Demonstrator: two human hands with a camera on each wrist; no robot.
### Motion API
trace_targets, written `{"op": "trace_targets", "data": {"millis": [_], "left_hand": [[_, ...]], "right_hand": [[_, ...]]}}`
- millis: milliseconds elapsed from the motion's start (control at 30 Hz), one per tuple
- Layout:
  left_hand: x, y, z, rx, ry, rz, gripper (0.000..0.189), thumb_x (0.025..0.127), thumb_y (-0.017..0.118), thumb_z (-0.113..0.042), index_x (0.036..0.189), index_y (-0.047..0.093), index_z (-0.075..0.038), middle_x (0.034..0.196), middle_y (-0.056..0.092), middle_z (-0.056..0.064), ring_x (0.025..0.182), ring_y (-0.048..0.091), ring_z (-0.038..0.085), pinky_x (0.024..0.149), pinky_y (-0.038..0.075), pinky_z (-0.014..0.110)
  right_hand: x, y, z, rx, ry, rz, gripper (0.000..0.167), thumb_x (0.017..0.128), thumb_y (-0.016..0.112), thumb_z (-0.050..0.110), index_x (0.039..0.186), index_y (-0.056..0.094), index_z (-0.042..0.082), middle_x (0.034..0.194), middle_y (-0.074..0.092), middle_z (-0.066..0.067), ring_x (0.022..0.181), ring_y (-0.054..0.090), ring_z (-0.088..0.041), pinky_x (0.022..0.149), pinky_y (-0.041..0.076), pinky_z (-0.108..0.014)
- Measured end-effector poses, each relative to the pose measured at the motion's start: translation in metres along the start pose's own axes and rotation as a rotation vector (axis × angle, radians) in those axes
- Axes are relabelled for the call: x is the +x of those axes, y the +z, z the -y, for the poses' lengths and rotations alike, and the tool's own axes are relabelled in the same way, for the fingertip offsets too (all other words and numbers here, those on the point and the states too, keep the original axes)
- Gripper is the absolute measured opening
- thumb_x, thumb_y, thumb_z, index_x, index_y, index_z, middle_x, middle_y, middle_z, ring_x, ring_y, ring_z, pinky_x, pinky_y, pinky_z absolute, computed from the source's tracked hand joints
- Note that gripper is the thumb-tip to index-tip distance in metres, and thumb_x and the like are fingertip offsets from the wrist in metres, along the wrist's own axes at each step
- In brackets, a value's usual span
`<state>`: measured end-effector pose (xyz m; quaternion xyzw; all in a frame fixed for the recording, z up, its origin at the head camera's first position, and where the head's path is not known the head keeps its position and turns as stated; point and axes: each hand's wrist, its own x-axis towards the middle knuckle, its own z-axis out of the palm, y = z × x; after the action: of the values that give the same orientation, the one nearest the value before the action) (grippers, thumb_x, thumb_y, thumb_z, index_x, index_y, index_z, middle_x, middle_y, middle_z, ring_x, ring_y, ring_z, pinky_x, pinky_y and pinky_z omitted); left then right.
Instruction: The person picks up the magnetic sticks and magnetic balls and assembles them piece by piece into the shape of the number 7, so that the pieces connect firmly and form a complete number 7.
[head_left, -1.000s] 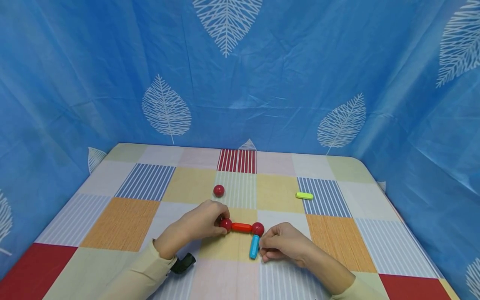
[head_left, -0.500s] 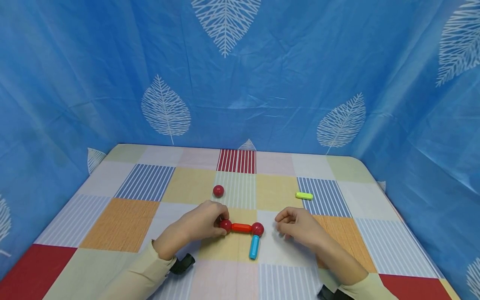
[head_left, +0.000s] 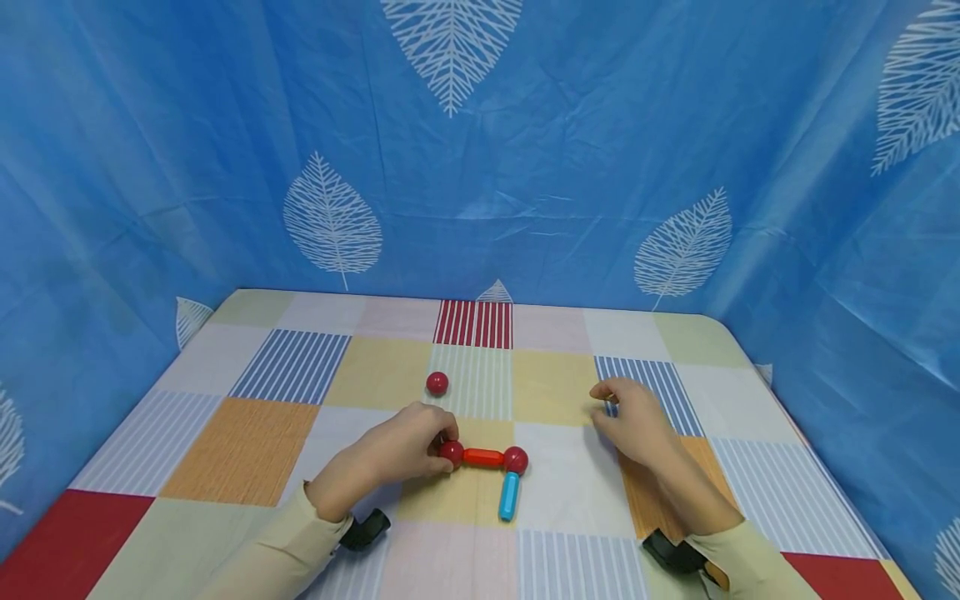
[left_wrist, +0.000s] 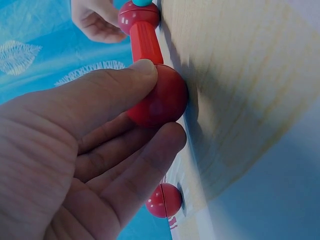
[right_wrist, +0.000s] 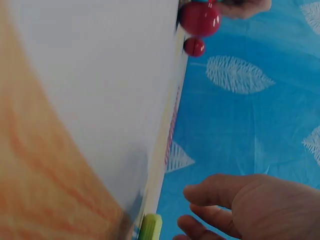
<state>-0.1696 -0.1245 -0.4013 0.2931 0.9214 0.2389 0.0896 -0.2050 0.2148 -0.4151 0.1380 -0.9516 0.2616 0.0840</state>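
Between thumb and fingers, my left hand pinches a red ball on the table. That ball joins a red rod, whose other end meets a second red ball. From this second ball a light-blue rod points toward the near edge. My right hand is over the blue-striped patch at the right, thumb and fingers apart and holding nothing. Just by its fingers lies a yellow-green rod, which the hand hides in the head view.
A loose red ball lies beyond the left hand. The table wears a patchwork cloth, and a blue curtain with white leaves hangs behind and at both sides. Dark wrist cameras sit at both cuffs.
My right hand has left the light-blue rod and moved right and away from me to the yellow-green rod. The left hand stays on its ball, and the joined pieces have not moved.
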Motion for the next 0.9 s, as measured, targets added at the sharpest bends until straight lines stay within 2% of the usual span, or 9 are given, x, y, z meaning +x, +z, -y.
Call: {"op": "trace_targets", "data": {"millis": [200, 367, 533, 667, 800, 900], "left_hand": [[0.0, 0.0, 0.001, 0.002, 0.005, -0.005, 0.024, 0.076, 0.084, -0.016, 0.093, 0.067, -0.01, 0.08, 0.059, -0.007, 0.07, 0.054, 0.01, 0.064, 0.048, 0.019], [0.0, 0.0, 0.001, -0.001, 0.004, -0.002, 0.024, 0.077, 0.084, -0.015, 0.093, 0.068, -0.01, 0.08, 0.059, -0.006, 0.07, 0.055, 0.011, 0.065, 0.048, 0.019], [0.0, 0.0, 0.001, -0.005, 0.004, 0.001, 0.024, 0.077, 0.084, -0.016, 0.094, 0.068, -0.011, 0.08, 0.059, -0.007, 0.07, 0.055, 0.01, 0.065, 0.049, 0.018], [0.0, 0.0, 0.001, -0.002, -0.003, 0.001, 0.024, 0.077, 0.084, -0.017, 0.094, 0.068, -0.012, 0.08, 0.059, -0.008, 0.07, 0.055, 0.01, 0.065, 0.049, 0.018], [0.0, 0.0, 0.001, -0.003, -0.002, 0.001, 0.024, 0.077, 0.084, -0.016, 0.094, 0.068, -0.011, 0.08, 0.059, -0.007, 0.07, 0.055, 0.011, 0.065, 0.049, 0.018], [0.0, 0.0, 0.001, -0.003, 0.003, 0.0, 0.024, 0.077, 0.084, -0.015, 0.093, 0.068, -0.011, 0.079, 0.059, -0.007, 0.07, 0.055, 0.011, 0.065, 0.048, 0.018]], "right_hand": [[0.01, -0.003, -0.01, -0.074, -0.015, -0.01, 0.027, 0.082, 0.073, 0.005, 0.107, 0.067, -0.002, 0.109, 0.062, -0.022, 0.106, 0.053, -0.044, 0.087, 0.043, -0.056], [0.015, -0.004, -0.015, -0.149, -0.01, 0.04, 0.036, 0.082, 0.072, 0.006, 0.116, 0.063, -0.003, 0.114, 0.059, -0.028, 0.109, 0.05, -0.05, 0.089, 0.039, -0.06], [0.015, -0.003, -0.016, -0.202, 0.021, 0.089, 0.034, 0.084, 0.072, 0.01, 0.116, 0.064, 0.001, 0.111, 0.059, -0.024, 0.1, 0.055, -0.043, 0.077, 0.044, -0.055], [0.014, -0.003, -0.015, -0.217, 0.02, 0.1, 0.026, 0.083, 0.075, 0.009, 0.107, 0.066, 0.004, 0.101, 0.061, -0.016, 0.092, 0.057, -0.038, 0.071, 0.043, -0.052], [0.015, -0.002, -0.014, -0.233, 0.018, 0.118, 0.019, 0.08, 0.076, 0.006, 0.096, 0.066, 0.006, 0.09, 0.061, -0.008, 0.086, 0.057, -0.031, 0.07, 0.041, -0.049], [0.014, -0.002, -0.013, -0.239, 0.027, 0.133, 0.017, 0.08, 0.076, 0.006, 0.095, 0.066, 0.007, 0.089, 0.063, -0.006, 0.086, 0.059, -0.03, 0.071, 0.042, -0.049]]}}
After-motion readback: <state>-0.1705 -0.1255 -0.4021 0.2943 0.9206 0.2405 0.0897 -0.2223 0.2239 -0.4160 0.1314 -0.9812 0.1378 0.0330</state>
